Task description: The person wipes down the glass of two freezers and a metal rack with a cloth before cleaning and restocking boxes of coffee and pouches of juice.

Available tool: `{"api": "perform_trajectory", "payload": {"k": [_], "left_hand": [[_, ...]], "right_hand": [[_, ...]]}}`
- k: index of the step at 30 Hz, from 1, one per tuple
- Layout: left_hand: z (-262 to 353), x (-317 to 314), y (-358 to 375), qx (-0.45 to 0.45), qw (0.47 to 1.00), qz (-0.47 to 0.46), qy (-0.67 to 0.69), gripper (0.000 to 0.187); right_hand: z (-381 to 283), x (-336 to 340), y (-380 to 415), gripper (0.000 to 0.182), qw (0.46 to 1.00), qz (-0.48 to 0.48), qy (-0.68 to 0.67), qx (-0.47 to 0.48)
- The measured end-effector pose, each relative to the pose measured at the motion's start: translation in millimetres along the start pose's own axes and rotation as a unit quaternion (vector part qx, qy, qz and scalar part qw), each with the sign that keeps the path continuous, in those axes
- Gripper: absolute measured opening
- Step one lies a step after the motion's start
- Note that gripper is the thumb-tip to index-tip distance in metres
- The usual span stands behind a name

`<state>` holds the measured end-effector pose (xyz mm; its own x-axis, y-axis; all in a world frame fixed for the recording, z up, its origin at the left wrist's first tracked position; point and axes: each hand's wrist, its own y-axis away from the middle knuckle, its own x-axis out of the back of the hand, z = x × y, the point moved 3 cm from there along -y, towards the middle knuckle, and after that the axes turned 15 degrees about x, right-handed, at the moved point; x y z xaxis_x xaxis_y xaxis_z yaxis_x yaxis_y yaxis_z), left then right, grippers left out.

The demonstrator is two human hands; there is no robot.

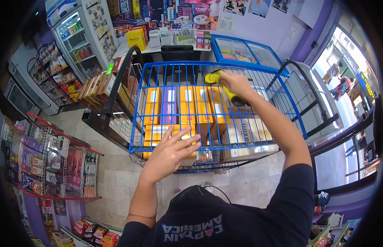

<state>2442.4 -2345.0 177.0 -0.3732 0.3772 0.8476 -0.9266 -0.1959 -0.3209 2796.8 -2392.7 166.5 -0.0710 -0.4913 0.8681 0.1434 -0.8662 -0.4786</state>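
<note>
A blue wire shelf [181,64] spans the space in front of me, set in a black metal frame. My left hand [168,153] is open over its near edge, fingers spread across the wires. Farther up on the right, my right hand [236,85] closes around a yellow-and-black handheld tool [213,77], whose exact kind I cannot tell. The tool overlaps the shelf's far right part. Beneath the wires sit several orange boxes [186,106], a purple box [168,108] and a pale Maxim carton [252,132].
Behind the shelf stands a white counter with a yellow Maxim box [136,40]. A blue-rimmed chest freezer [247,42] is at back right, beside the doorway. On the left are a glass-door fridge [78,35] and a red-edged wire rack [61,196] of packets. Stacked cartons [97,87] flank the frame.
</note>
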Motion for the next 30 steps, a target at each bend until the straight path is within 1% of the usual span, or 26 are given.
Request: {"api": "perform_trajectory", "payload": {"k": [1, 2, 4, 6, 7, 9, 10, 11, 12, 13, 15, 16, 17, 18, 21, 24, 25, 26, 29, 30], "left_hand": [[-1.0, 0.8, -1.6, -0.005, 1.000, -0.001, -0.004, 0.048], [-0.7, 1.5, -1.3, -0.014, 1.000, 0.012, -0.015, 0.044], [-2.4, -0.2, -1.6, -0.010, 1.000, 0.016, -0.008, 0.044], [-2.0, -1.4, -1.2, -0.009, 1.000, 0.019, 0.000, 0.044], [-1.8, -0.8, -1.6, -0.010, 1.000, 0.020, 0.004, 0.044], [-4.4, 1.9, -0.5, -0.021, 0.999, 0.038, 0.008, 0.042], [-6.2, -0.2, 1.6, -0.031, 0.998, 0.053, 0.007, 0.041], [-7.2, -3.8, 5.0, -0.042, 0.997, 0.067, 0.007, 0.040], [-8.4, -5.1, 6.1, -0.066, 0.992, 0.106, 0.027, 0.038], [-9.6, -5.5, 7.5, -0.065, 0.991, 0.109, 0.035, 0.038], [-10.2, -5.7, 8.7, -0.066, 0.990, 0.114, 0.057, 0.039], [-8.5, -3.5, 8.7, -0.059, 0.990, 0.110, 0.071, 0.039], [-8.5, -3.8, 8.5, -0.065, 0.989, 0.120, 0.063, 0.039], [-9.2, -5.2, 10.2, -0.070, 0.988, 0.128, 0.056, 0.038], [-9.6, -5.4, 12.2, -0.084, 0.984, 0.143, 0.062, 0.033], [-3.4, 8.7, 15.4, -0.097, 0.983, 0.139, 0.069, 0.025], [-3.7, 12.9, 19.8, -0.093, 0.982, 0.150, 0.066, 0.025], [-5.4, 16.3, 24.0, -0.088, 0.981, 0.162, 0.064, 0.025], [-18.2, 16.9, 29.2, -0.066, 0.979, 0.185, 0.062, 0.029], [-22.4, 14.5, 30.3, -0.060, 0.978, 0.186, 0.069, 0.029]], "right_hand": [[14.6, -4.7, -15.2, 0.017, 0.999, -0.018, 0.023, -0.039], [30.9, -12.7, -27.6, 0.017, 0.998, -0.022, 0.032, -0.057], [50.7, -20.8, -40.3, 0.017, 0.996, -0.025, 0.032, -0.083], [50.9, -22.9, -44.6, 0.018, 0.995, -0.023, 0.015, -0.096], [47.1, -24.8, -40.7, 0.017, 0.994, -0.043, 0.005, -0.103], [26.4, -12.4, -38.0, 0.017, 0.991, -0.079, -0.010, -0.110], [16.1, -11.1, -25.6, 0.016, 0.996, -0.056, -0.024, -0.065], [-3.7, -1.1, -13.7, 0.016, 0.996, -0.051, -0.039, -0.065], [-25.8, 13.3, 0.3, 0.016, 0.995, -0.047, -0.051, -0.066], [-46.8, 22.0, 18.5, 0.016, 0.998, -0.032, -0.036, -0.027], [-93.8, 52.0, 41.5, 0.016, 0.994, -0.074, -0.077, -0.033], [-110.5, 61.5, 52.9, 0.016, 0.994, -0.079, -0.064, -0.035], [-126.2, 72.8, 61.6, 0.014, 0.993, -0.071, -0.091, -0.011], [-143.1, 85.2, 68.7, 0.013, 0.990, -0.085, -0.110, -0.009], [-173.2, 107.7, 82.6, 0.012, 0.982, -0.099, -0.160, -0.008], [-179.6, 130.6, 70.2, 0.012, 0.967, -0.116, -0.225, 0.004], [-181.4, 136.7, 64.6, 0.013, 0.960, -0.124, -0.249, 0.010], [-185.6, 139.4, 54.0, 0.014, 0.970, -0.080, -0.229, 0.009], [-196.0, 104.9, 14.7, 0.013, 0.985, -0.045, -0.162, 0.037], [-195.2, 80.4, 4.6, 0.013, 0.983, -0.077, -0.150, 0.072]]}}
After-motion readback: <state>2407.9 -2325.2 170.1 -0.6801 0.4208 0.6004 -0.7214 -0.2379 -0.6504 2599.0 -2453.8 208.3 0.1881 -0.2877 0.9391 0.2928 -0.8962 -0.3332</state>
